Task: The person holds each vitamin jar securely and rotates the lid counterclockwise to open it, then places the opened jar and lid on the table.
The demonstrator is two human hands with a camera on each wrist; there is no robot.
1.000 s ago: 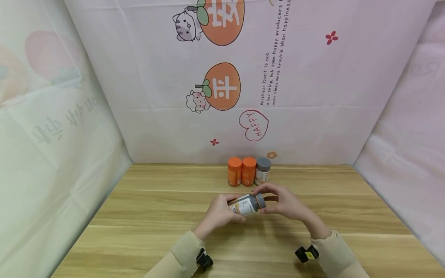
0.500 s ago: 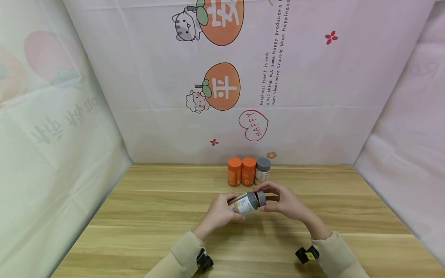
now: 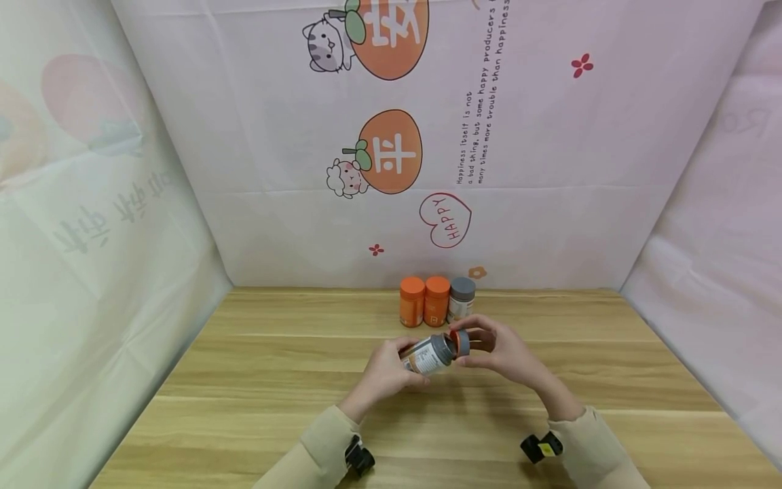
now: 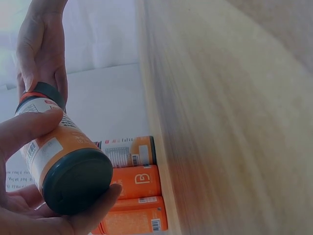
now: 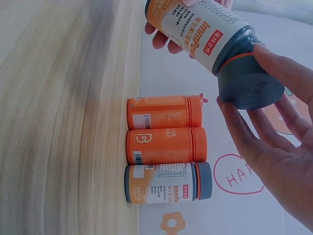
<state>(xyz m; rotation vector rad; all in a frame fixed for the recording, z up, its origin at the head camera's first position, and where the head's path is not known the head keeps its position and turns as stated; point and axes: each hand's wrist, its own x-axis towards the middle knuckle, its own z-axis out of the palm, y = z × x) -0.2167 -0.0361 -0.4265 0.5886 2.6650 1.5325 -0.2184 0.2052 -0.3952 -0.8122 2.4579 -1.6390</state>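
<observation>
Though aslant, bottle within left grip, cap in right grip

I see three bottles side by side at the back of the surface, cloth behind them, and before them, between the hands, another bottle, its lid at the right.

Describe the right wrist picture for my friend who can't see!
A right hand holds a round grey cap at the top of a white and orange cylindrical bottle, which the left hand grips. Beyond, two orange cylindrical bottles and a grey-capped white cylindrical bottle stand on a light wooden table.
</observation>
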